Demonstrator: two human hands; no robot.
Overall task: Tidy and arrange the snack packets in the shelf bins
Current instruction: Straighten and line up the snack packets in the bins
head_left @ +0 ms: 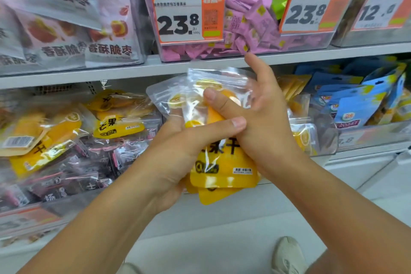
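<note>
Head view, stacked mango packets (222,169) clasped between both hands, left thumb across front, right fingers (255,66) seemingly half-spread

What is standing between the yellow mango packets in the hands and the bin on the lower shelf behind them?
Nothing visible blocks the way. Both the left hand and the right hand grip the stack of mango packets in front of the lower shelf bin, which already holds similar packets.
</note>
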